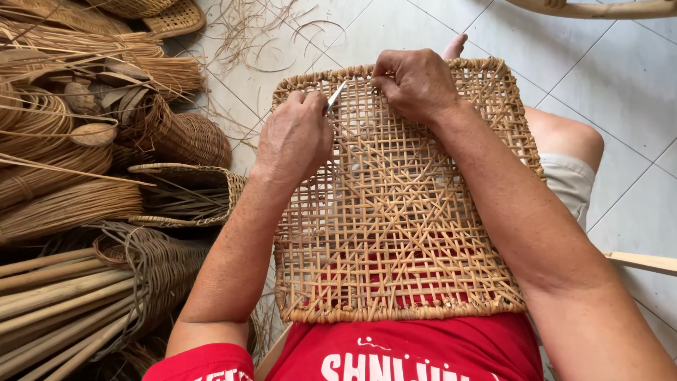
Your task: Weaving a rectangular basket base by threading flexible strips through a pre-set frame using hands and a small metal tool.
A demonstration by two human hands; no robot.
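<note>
On the lap, a woven panel (395,212) is pinched at twelve o'clock by the right hand (416,83); a blade (336,97) is gripped in the left hand (295,137).

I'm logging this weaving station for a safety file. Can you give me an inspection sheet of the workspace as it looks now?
Surface: pale tiled floor, loose cane strands scattered at the top.
Job's things: square woven cane panel on the lap; thin metal tool at its top edge.
Clutter: cane bundles, woven baskets, poles on the left.
Grippers: left hand holds the tool; right hand pinches the panel's top edge.
Cables: nothing seen.
Surroundings: wooden furniture edge at top right.
</note>
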